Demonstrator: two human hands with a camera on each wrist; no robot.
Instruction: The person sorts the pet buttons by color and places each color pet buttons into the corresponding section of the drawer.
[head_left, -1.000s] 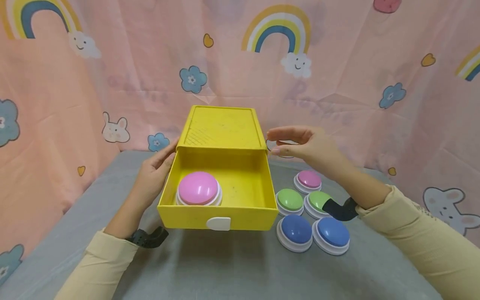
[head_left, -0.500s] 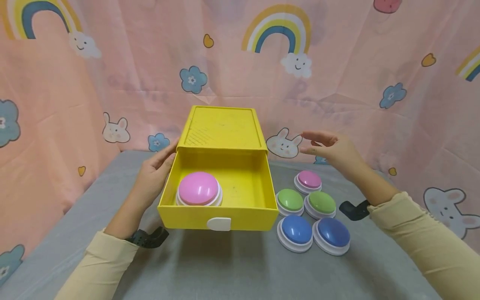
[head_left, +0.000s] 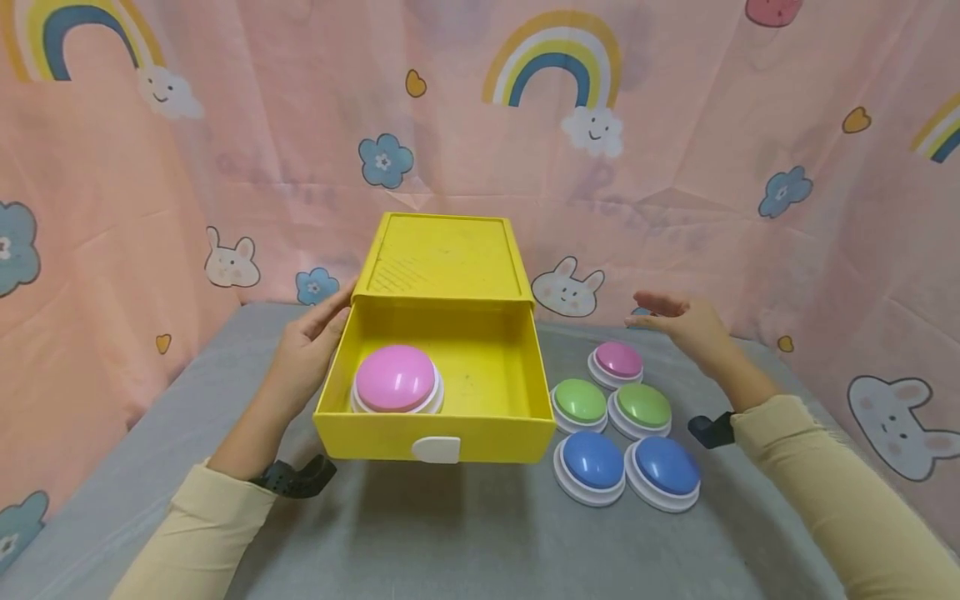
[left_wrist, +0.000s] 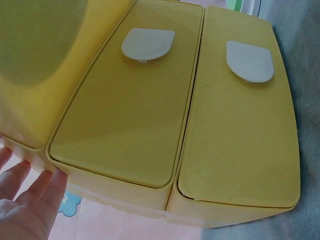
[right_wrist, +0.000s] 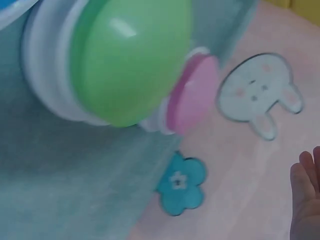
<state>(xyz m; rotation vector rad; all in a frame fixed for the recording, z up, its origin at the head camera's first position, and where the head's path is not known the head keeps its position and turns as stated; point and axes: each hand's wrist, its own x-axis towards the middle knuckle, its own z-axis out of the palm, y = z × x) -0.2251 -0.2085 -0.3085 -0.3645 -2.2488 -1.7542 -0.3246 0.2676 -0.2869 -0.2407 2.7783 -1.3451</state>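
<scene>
A yellow drawer cabinet (head_left: pixel 450 257) stands in the middle of the table, its top drawer (head_left: pixel 498 439) pulled out. Inside that drawer, at the left, lies a large pink push button (head_left: pixel 396 379) on a white base. My left hand (head_left: pixel 306 346) rests against the cabinet's left side; its fingers (left_wrist: pixel 42 192) touch the wall with no grip. My right hand (head_left: pixel 690 329) hovers with nothing in it, beyond and right of the loose buttons. Nearest to it are a pink button (head_left: pixel 618 360) and a green button (head_left: pixel 645 406).
Another green button (head_left: pixel 581 402) and two blue buttons, one left (head_left: pixel 592 460) and one right (head_left: pixel 666 467), sit on the grey cloth (head_left: pixel 480 542) right of the drawer. Lower drawers (left_wrist: pixel 125 110) with white tabs are shut. A pink patterned curtain (head_left: pixel 465 167) hangs behind.
My right hand has moved away from the cabinet to the right, then lowered toward the loose buttons. The left hand and the drawer have stayed in place.
</scene>
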